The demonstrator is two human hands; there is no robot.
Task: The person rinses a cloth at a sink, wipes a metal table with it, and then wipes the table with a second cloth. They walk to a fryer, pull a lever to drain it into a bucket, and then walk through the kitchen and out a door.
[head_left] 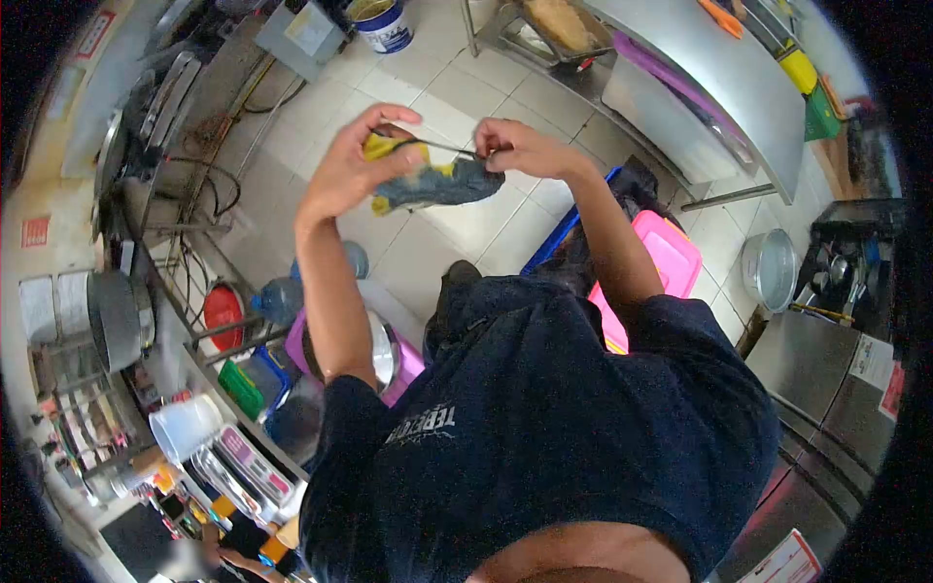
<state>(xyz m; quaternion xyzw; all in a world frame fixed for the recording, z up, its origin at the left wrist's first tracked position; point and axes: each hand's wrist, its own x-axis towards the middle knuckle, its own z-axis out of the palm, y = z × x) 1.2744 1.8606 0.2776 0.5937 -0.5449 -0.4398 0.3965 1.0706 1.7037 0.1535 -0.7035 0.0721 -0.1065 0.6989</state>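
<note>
A dark grey and yellow item (442,185), perhaps a shoe or a rolled cloth, hangs in front of my body above the tiled floor. Around its yellow end my left hand (360,165) is closed, with the thumb on top. My right hand (520,151) pinches a thin dark strap or edge at the item's other end. That strap runs taut between both hands. The fingertips of my right hand partly cover the grey end.
A pink lid (671,255) and a blue crate (556,233) are on the floor by my right arm. Water bottles (282,299) stand at left. A steel table (719,68) is at upper right, a paint bucket (381,27) at the top.
</note>
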